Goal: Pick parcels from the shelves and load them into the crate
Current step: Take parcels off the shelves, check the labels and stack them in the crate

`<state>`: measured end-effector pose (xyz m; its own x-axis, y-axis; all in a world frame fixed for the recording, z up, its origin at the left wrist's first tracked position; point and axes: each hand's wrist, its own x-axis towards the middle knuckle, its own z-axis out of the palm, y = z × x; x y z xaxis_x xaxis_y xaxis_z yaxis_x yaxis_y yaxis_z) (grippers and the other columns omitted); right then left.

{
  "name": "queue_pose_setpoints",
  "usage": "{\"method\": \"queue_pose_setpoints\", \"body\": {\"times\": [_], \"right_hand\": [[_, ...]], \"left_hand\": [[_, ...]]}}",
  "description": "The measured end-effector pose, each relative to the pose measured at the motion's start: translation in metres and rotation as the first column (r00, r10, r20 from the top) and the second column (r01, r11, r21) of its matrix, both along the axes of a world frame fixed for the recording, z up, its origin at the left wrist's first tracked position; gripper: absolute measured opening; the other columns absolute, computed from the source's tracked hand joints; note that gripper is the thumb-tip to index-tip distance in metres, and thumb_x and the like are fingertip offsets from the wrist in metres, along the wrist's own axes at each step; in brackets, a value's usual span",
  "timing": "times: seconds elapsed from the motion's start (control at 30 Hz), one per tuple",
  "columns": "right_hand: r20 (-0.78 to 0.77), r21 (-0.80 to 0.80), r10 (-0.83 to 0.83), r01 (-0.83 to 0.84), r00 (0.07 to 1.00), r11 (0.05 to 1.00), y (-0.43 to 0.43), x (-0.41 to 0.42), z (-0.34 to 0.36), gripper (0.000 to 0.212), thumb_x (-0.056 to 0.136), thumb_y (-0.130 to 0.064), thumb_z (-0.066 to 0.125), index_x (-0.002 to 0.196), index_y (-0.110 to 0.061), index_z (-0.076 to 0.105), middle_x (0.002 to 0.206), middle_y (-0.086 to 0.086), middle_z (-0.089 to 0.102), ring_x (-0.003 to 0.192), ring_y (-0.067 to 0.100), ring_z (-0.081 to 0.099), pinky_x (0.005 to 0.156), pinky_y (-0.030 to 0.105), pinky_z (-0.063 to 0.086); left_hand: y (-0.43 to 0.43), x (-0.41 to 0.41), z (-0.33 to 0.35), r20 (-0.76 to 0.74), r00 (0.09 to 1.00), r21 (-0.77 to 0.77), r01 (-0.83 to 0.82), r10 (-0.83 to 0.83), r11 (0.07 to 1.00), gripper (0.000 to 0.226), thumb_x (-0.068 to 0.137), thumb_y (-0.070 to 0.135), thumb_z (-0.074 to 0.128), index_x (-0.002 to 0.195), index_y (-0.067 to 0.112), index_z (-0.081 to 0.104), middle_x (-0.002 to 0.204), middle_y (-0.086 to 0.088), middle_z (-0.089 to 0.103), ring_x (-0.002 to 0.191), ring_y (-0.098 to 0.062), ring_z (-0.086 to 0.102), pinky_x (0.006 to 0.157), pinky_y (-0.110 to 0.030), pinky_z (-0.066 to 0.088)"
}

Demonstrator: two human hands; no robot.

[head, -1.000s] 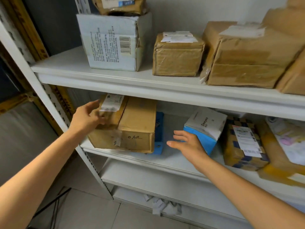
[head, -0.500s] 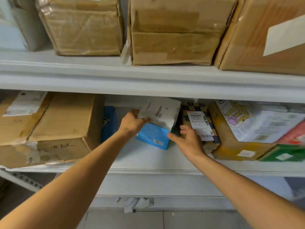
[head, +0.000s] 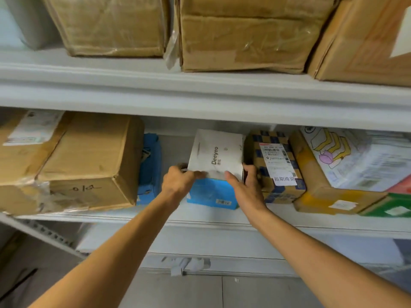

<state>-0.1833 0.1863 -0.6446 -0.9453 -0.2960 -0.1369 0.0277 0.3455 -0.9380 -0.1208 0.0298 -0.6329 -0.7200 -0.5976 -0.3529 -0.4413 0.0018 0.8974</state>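
Now both hands' fingers (head: 201,174) clasp the white-and-blue parcel (head: 216,156).

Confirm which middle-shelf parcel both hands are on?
The white-and-blue Deeyeo box: left hand and right hand clamp its sides. The checkered parcel and brown carton beside it sit untouched.

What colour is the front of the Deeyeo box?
Bright blue below a white top, on the Deeyeo box, head view.
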Motion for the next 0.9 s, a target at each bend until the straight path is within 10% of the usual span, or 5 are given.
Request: {"method": "queue_pose_setpoints", "body": {"times": [0.3,0.73,0.9], "right_hand": [[0.196,0.036,0.072,-0.081,0.978,0.996,0.045,0.030,0.006,0.071,0.089,-0.023,0.067,0.148,-0.028,0.028,0.134,0.001,0.049,0.104,0.016,0.053,0.084,0.033,0.047],[0.457,-0.412,0.126,0.084,0.881,0.907,0.094,0.032,0.076,0.065,0.089,0.015,0.053,0.143,-0.020,0.043,0.118,0.007,0.063,0.100,0.024,0.064,0.080,0.042,0.054],[0.265,-0.211,0.112,-0.056,0.958,0.976,0.103,0.030,0.088,0.062,0.089,0.008,0.060,0.143,-0.018,0.045,0.136,0.011,0.055,0.120,0.031,0.056,0.099,0.046,0.048]], "left_hand": [[0.029,0.059,0.008,0.007,0.996,0.350,0.082,-0.090,0.933,0.055,0.080,0.004,0.073,0.127,0.014,0.045,0.117,-0.012,0.059,0.107,-0.028,0.059,0.098,-0.044,0.050],[0.057,0.113,0.066,-0.171,0.985,0.358,0.077,-0.015,0.931,0.079,0.067,0.039,0.079,0.137,0.024,0.047,0.119,-0.010,0.064,0.099,-0.024,0.063,0.070,-0.035,0.052],[0.076,0.119,0.081,-0.165,0.983,0.303,0.128,-0.080,0.944,0.051,0.071,0.026,0.076,0.117,0.010,0.061,0.095,-0.006,0.071,0.084,-0.020,0.072,0.066,-0.030,0.057]]}}
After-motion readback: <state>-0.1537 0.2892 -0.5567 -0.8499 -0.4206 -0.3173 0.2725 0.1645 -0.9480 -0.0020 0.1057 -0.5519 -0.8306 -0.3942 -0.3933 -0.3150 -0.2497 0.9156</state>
